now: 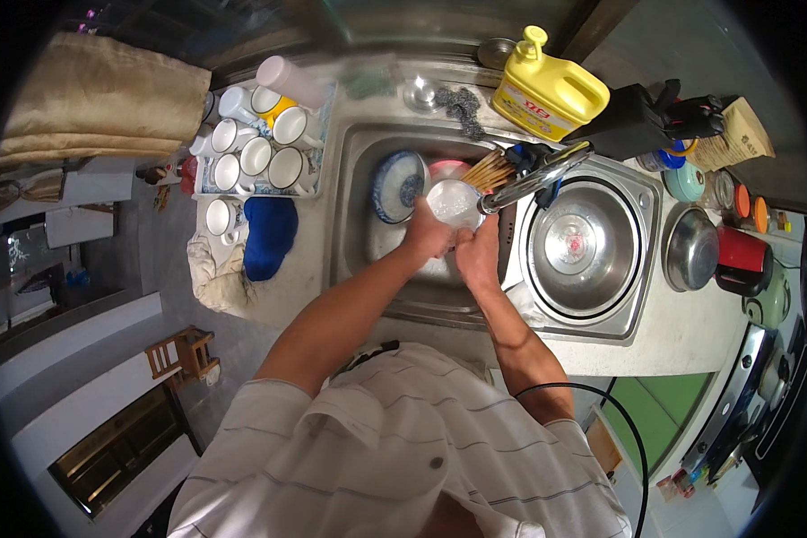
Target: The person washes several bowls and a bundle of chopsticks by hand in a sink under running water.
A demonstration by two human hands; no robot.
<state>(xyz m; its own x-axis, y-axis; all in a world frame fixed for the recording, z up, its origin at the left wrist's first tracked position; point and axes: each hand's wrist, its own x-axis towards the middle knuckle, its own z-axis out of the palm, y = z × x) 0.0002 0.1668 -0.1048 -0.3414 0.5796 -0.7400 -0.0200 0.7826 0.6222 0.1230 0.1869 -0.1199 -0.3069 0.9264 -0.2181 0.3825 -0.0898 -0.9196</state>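
Over the left basin of a steel double sink (350, 202), my left hand (427, 235) and my right hand (477, 255) grip a white bowl (452, 200) from either side. The bowl is beneath the spout of the chrome faucet (538, 178), and its inside looks wet and bubbly. To the left of it a blue-and-white patterned bowl (400, 187) leans in the basin. A pink-rimmed dish (448, 168) is partly hidden behind the held bowl. Several wooden chopsticks (489, 169) lie close to the faucet.
A steel bowl (582, 252) fills the right basin. Behind the sink stand a yellow detergent jug (548, 91) and a steel-wool scourer (463, 107). Several enamel mugs (255, 156) crowd a tray at left, near a blue cloth (269, 239). A red appliance (743, 261) stands at right.
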